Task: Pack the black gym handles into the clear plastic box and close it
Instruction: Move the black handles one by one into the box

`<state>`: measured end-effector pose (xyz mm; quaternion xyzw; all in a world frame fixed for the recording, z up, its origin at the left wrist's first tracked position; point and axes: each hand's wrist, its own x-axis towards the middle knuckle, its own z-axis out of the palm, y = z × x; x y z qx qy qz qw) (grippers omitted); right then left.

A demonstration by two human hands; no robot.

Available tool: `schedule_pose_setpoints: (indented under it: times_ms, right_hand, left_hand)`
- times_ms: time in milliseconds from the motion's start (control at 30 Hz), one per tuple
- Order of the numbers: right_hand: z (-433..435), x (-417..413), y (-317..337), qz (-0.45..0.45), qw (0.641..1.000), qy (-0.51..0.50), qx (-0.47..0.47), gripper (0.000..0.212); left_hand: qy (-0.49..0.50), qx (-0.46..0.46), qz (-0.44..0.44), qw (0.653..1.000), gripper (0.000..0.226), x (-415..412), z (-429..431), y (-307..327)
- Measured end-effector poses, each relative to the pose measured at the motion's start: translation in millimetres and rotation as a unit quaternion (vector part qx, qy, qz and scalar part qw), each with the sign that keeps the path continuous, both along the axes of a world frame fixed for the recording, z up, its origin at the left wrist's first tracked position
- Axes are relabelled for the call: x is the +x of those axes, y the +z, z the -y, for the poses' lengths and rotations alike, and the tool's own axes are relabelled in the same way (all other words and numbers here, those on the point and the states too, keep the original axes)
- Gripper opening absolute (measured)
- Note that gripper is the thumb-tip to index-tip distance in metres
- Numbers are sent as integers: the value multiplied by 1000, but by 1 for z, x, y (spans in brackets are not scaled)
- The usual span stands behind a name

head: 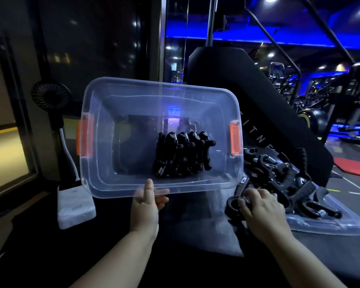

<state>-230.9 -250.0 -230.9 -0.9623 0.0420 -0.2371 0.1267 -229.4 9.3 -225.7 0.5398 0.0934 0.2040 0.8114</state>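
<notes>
Clear plastic box (pixel 100 167) is held up and tipped toward the camera, its open mouth facing the viewer, with an orange latch (pixel 235 140) on each short end. Left hand (pixel 146 206) pinches the near long rim, left of its middle. The thumb lies up over the rim's inner face, and the other fingers curl behind it and show dimly through the plastic. Row of black gym handles (pixel 183 154) stands on edge on the box floor, right of centre, packed side by side with coil springs showing. The row sits well up from the left thumb and does not touch it. Right hand (pixel 260 210) is low and right of the box, fingers curled round one loose handle (pixel 234 201). That handle's hooked end pokes out left of the knuckles, and its other end rises toward the box's near right corner; contact there cannot be told. Pile of black handles (pixel 287 179) lies heaped on a clear lid (pixel 330 227) set flat just right of the right hand, some pieces just beside the fingers. White block (pixel 75 206) sits to the left below the box, and a small black fan (pixel 50 96) is beyond it. Black padded machine (pixel 247 90) rises behind the box, under blue lighting.
</notes>
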Motion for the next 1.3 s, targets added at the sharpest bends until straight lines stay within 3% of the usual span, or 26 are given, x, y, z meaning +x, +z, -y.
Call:
schedule_pose_setpoints:
  times_ms: [300, 400, 767, 900, 1100, 1300]
  right_hand:
    - [-9, -6, 1, -63, 993, 27, -95, 53]
    - [-10, -9, 0, -65, 992, 77, -75, 72]
    - [-31, -28, 10, -91, 987, 133, 5, 88]
    - [-30, -31, 15, -59, 983, 149, 93, 71]
    - [-33, -37, 41, -27, 949, 181, 259, 19]
    - [-39, -31, 61, 3, 939, 170, 300, 34]
  left_hand:
    - [1, 2, -2, 1000, 29, 0, 1, -1]
    - [2, 3, -3, 1000, 28, 0, 1, -2]
    - [7, 7, 1, 1000, 31, -1, 1, 0]
    - [2, 10, -3, 1000, 29, 0, 1, -2]
    - [3, 9, -1, 1000, 30, 2, 0, -2]
    - [-1, 8, 2, 1000, 31, 0, 0, -3]
